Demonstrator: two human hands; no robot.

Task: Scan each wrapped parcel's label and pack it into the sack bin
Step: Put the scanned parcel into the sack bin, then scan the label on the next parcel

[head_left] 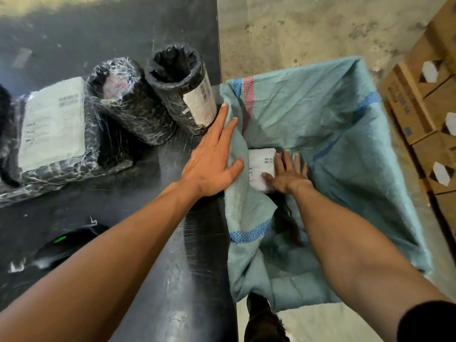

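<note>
Hands are both at the sack now. Left hand (212,159) lies flat on the near rim of the pale green woven sack (333,124), fingers straight and slightly fanned, thumb hooked over the cloth edge; my read is that it pins the mouth against the black table (153,243) so the opening does not fold shut. Right hand (286,174) reaches down inside, fingers spread wide and pressing on a black-wrapped parcel with a white barcode label (261,164), gripping nothing. That looks like seating the parcel low against the sack wall beside the table.

Inside the sack, that parcel is the only one clearly showing; a dark shape below the right wrist could be more wrap, but it is too blurred to say.

On the table, three await: a flat black plastic-wrapped parcel with a large white label (56,134), a shiny black wrapped cylinder lying tilted (128,104), and just beside it an upright black cylinder with a white label (182,92), close to the sack rim. A dark handheld scanner with a green light (61,245) rests near the left forearm. Brown cardboard boxes (424,95) stack on the floor beyond the sack.
</note>
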